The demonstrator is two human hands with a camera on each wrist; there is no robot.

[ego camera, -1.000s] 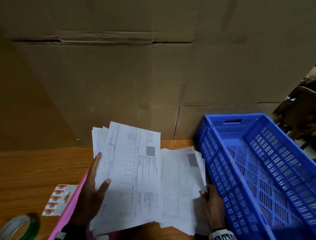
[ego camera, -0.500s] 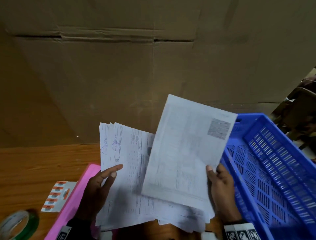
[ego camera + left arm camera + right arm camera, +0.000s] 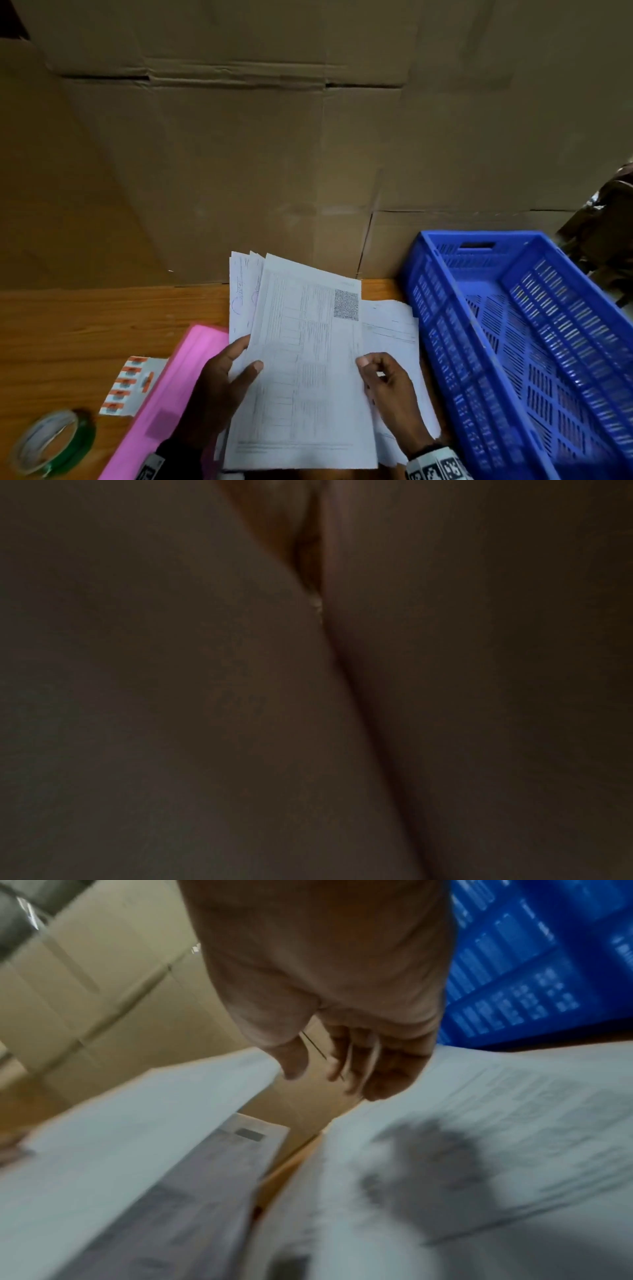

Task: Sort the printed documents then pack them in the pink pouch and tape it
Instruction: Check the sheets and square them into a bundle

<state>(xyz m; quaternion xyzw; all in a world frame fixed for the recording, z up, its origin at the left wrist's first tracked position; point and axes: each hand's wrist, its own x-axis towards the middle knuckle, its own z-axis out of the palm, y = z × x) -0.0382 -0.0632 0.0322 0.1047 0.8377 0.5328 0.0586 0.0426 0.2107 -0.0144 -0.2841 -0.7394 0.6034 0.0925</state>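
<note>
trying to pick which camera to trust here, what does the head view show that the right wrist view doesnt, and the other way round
Only the head view shows the left hand holding the sorted stack, the pink pouch, the tape roll and the sticker sheet. Only the right wrist view shows the right hand from its palm side, fingers loose, clear of the sheets. Both show printed documents, the blue crate and the cardboard wall.

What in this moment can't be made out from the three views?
- Left wrist view: almost wholly dark; nothing of the left hand or its grip shows there.
- Printed documents: text too small in the head view, blurred in the right wrist view.
- Pink pouch: its near end is covered by the left hand and sheets; opening not visible.
- Right hand: whether it pinches the top sheet is unclear.
- Tape roll: blurred near the frame's corner.
</note>
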